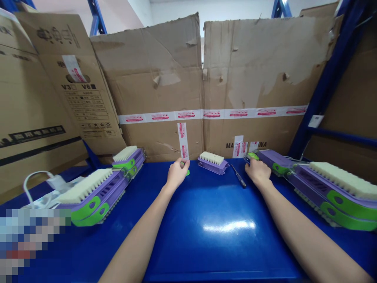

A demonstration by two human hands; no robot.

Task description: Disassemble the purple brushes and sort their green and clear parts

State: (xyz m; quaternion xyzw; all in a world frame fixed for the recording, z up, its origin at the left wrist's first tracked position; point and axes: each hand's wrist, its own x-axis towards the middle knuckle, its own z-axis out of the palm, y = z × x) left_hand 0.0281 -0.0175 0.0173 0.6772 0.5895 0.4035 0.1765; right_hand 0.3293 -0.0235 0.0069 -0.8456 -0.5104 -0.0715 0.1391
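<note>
My left hand [176, 173] is closed in a pinch at the back of the blue table, on a small green piece [187, 172] whose edges show by the fingertips. My right hand [259, 170] has its fingers curled beside another green piece [253, 156] with something dark next to it; what they grip is hidden. Between the hands, a purple block [217, 168] with a cream ridged pad on top rests on the table. A dark-handled screwdriver [239, 177] lies just left of my right hand, its thin shaft pointing away.
Purple units with green ends and cream pads lie in rows at left [101, 192] and right [321, 188]. Taped cardboard [159, 90] walls off the back. A white plug with cable [57, 181] sits far left. A blue metal post [321, 82] rises at right.
</note>
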